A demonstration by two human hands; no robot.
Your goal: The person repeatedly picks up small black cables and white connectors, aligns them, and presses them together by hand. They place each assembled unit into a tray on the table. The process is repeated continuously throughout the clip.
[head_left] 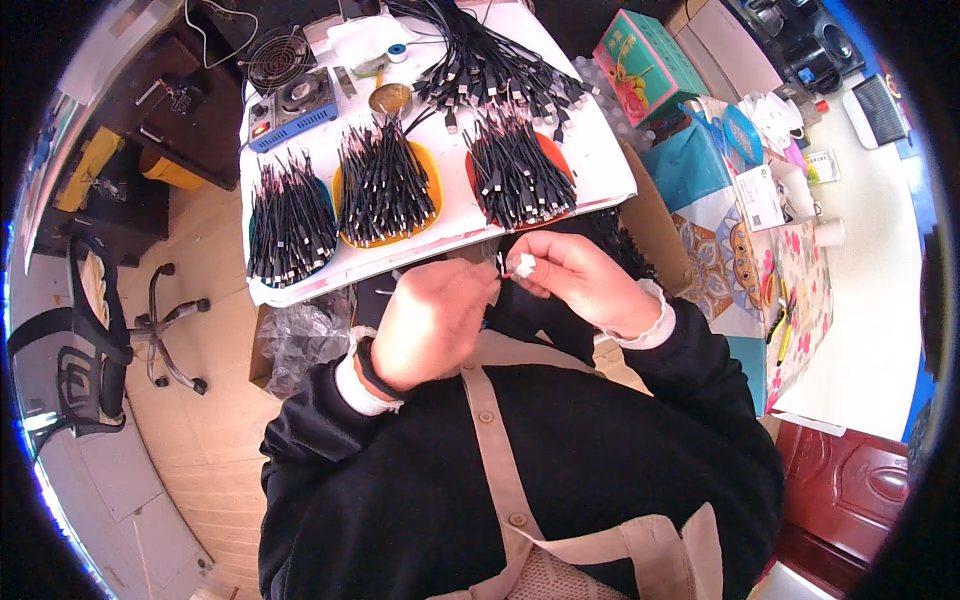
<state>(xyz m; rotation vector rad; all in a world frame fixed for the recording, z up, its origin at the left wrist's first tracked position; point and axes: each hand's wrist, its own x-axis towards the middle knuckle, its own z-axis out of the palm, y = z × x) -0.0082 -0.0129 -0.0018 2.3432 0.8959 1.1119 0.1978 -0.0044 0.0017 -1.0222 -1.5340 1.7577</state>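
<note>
In front of my chest, just off the table's near edge, both hands meet at fingertip height. My left hand [438, 312] is closed, its fingers pinched round the end of a thin cable [501, 266] with a bit of red wire showing. Thumb and forefinger of my right hand [590, 283] press together on a small white piece [524, 265] beside that wire end; its exact kind is too small to tell. Beyond my hands, bundles of short black cables stand in a teal bin [325, 200], a yellow bin [434, 180] and a red bin [556, 160].
On the white table [450, 215] are a blue soldering-type unit [295, 112], a round metal tin [390, 98], a wire spool [397, 53] and a heap of black cables [480, 55]. Right: a cardboard box [655, 215], yellow-handled pliers [783, 335]. Left: an office chair [95, 310].
</note>
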